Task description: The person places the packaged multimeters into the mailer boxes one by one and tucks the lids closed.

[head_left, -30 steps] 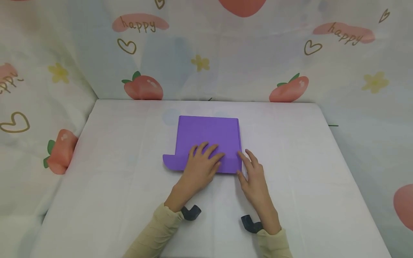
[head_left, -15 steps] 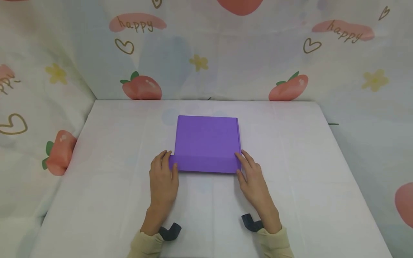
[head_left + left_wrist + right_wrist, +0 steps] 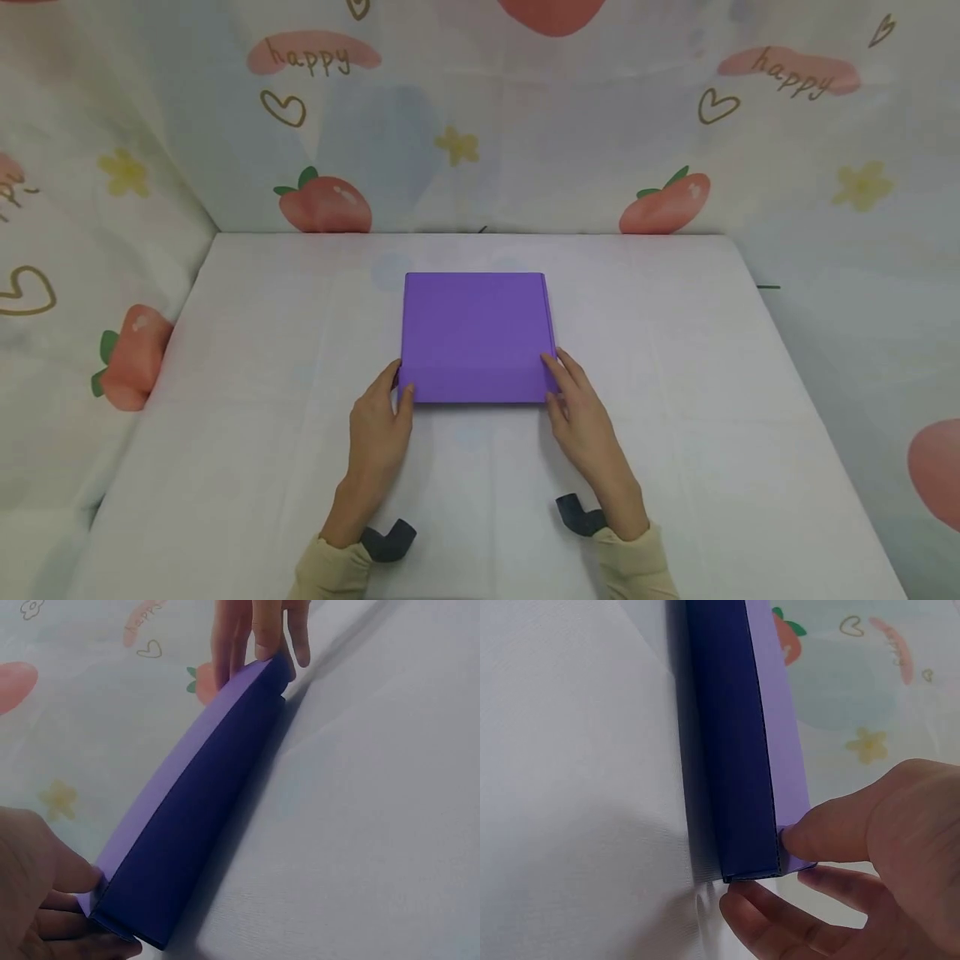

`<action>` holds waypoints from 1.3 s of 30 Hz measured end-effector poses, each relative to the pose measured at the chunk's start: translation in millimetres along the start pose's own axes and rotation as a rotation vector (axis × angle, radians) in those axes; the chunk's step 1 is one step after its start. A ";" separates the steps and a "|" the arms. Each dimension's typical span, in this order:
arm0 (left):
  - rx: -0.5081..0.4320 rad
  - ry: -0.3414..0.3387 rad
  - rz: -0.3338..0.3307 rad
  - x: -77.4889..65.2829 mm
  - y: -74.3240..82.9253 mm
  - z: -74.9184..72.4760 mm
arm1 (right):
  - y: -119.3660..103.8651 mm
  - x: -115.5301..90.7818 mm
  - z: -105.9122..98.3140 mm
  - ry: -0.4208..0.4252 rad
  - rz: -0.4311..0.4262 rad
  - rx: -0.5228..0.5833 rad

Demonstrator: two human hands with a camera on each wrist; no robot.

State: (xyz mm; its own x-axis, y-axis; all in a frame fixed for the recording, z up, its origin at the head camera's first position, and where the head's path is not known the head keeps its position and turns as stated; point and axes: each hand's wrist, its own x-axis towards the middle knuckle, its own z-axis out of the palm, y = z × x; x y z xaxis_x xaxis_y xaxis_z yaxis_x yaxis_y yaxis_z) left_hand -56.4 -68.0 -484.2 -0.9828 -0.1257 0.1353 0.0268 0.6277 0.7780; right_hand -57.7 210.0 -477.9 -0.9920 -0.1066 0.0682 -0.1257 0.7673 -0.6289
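A flat purple cardboard box (image 3: 476, 321) lies shut on the white-covered table, its front edge towards me. At its front left corner my left hand (image 3: 378, 433) holds on, thumb on the top edge and fingers at the side; the left wrist view shows these fingers (image 3: 64, 926) against a small flap at the corner. My right hand (image 3: 588, 425) grips the front right corner, with its thumb (image 3: 817, 829) on the purple top and the other fingers along the side. The dark front wall (image 3: 735, 742) of the box shows in both wrist views.
A white cloth (image 3: 675, 400) covers the table. Behind and to the left hangs a printed curtain (image 3: 525, 125) with peaches, hearts and flowers. A dark curved piece sits at each wrist, the left one (image 3: 388, 542) and the right one (image 3: 580, 517).
My left hand has moved from the lid's top to the front left corner. The tab that stuck out there is folded in. The right hand has stayed at its corner.
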 end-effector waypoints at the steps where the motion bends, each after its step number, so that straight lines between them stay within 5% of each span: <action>1: 0.000 -0.004 -0.008 0.9 0.6 -0.6 | 0.0 0.3 -0.4 -0.001 0.000 0.001; 9: 0.043 -0.089 -0.068 7.5 8.5 -7.3 | -1.0 2.0 -5.6 -0.038 0.001 0.028; 16: 0.155 -0.164 -0.058 13.6 18.9 -15.7 | -2.4 4.3 -10.1 -0.079 -0.002 0.003; 22: 0.161 -0.225 -0.076 16.6 19.9 -20.0 | -3.1 5.9 -14.7 -0.100 -0.010 0.005; 31: 0.099 -0.197 -0.134 16.8 17.8 -15.6 | 0.1 6.9 -10.5 -0.053 -0.018 0.031; 36: 0.070 -0.171 -0.133 20.5 12.0 -14.2 | 1.1 7.4 -5.8 -0.011 -0.007 0.013; 39: 0.135 -0.156 -0.089 23.9 7.9 -12.8 | 1.4 8.6 -3.2 0.017 -0.011 -0.041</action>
State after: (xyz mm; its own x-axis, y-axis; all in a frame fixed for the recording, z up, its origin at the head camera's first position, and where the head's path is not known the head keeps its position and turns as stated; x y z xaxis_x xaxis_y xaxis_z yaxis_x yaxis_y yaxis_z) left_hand -77.3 -75.8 -467.0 -0.9968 -0.0716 -0.0352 -0.0760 0.7179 0.6920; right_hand -66.4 212.2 -475.7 -0.9906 -0.1045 0.0880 -0.1364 0.7915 -0.5958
